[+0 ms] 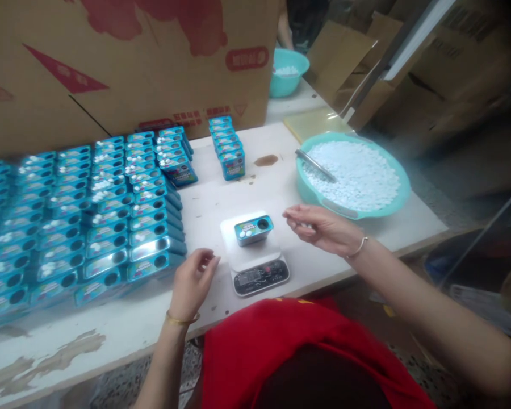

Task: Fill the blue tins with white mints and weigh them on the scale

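Blue tins (46, 227) — left rows cropped

rows of blue tins (89, 216) cover the left of the white tabletop (221, 199), before a large cardboard box (123, 62). a short stack of tins (227, 146) stands apart. a small teal bowl (287, 71) sits farther back.

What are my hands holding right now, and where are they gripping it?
Left hand holds nothing. Right hand has fingertips pinched together; anything between them is too small to tell.
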`<state>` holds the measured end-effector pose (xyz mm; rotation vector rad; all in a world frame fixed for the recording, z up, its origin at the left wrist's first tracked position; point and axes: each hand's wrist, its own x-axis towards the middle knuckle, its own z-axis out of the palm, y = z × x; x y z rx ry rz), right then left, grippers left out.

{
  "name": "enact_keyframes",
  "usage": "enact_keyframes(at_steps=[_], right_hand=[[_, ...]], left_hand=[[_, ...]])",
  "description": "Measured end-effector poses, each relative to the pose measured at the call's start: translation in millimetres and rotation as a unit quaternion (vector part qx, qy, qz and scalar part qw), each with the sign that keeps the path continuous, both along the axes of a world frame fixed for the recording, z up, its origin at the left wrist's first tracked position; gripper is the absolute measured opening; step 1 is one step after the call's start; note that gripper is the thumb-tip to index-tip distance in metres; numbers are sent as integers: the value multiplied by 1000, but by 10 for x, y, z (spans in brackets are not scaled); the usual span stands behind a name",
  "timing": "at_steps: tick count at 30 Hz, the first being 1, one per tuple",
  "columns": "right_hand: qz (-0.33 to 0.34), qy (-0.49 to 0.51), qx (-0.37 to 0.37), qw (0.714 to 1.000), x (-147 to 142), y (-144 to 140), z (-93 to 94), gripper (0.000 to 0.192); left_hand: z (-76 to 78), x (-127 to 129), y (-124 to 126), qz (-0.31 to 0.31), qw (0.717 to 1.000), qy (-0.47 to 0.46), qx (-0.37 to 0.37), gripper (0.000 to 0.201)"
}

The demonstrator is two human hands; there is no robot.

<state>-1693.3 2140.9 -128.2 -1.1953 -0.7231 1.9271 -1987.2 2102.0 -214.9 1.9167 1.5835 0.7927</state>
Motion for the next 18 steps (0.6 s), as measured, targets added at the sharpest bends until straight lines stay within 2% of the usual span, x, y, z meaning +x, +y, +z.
enact_keyframes(at_steps=[4,7,10,13,18], right_hand=[[-73,42,-67,994,97,-301,-371,19],[-94,60,-90,990,96,-480,-535,20],[-96,81,-95,987,56,-560,-586,20],[-94,97,-95,986,-18,-575,-618,21],[-109,77,-108,985,-231,-636,-666,27]], left_hand=[[121,101,42,-3,995,-40,86,20],[292,195,99,-60,985,-35,158,19],[494,292,219,-166,971,5,173,27],[662,377,407,-272,943,90,170,33],[855,461,658,-365,894,217,142,20]])
